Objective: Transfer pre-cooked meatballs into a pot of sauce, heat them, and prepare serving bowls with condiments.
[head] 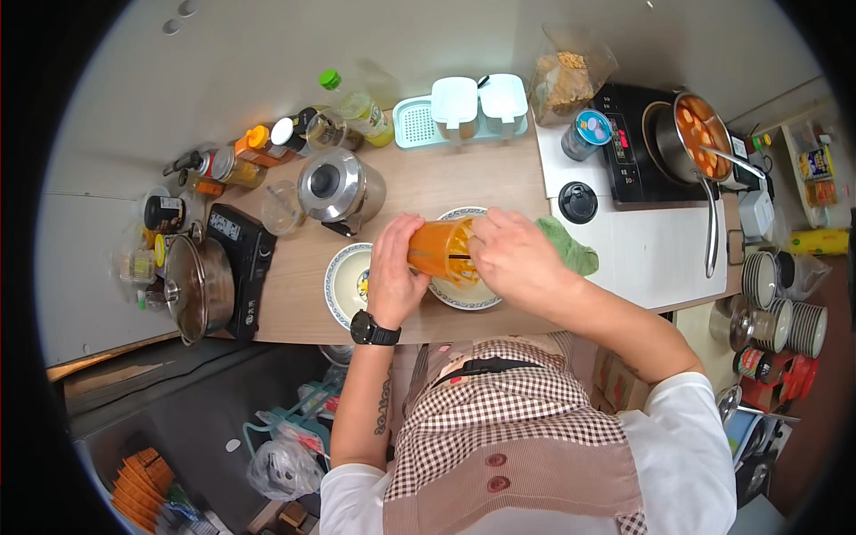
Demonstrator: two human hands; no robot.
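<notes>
Over two patterned bowls, my left hand (396, 271) grips a clear container of orange sauce (431, 249), which lies tilted on its side with its mouth to the right. My right hand (511, 257) is closed at that mouth, and a thin dark utensil (459, 257) shows inside the container, its grip hidden by my fingers. Below the container's mouth sits the right bowl (466, 302); the left bowl (341, 284), partly behind my left hand, has a floral design at its bottom. A green cloth (568, 246) lies just beyond my right hand.
A metal pot with a lid (344, 187) stands behind the left bowl. To the right are a black cup lid (578, 202) and an induction cooker (635, 154) with a saucepan of red stew (699, 137). Another lidded pot (200, 287) stands at the left. Bottles and seasoning containers (455, 110) line the wall.
</notes>
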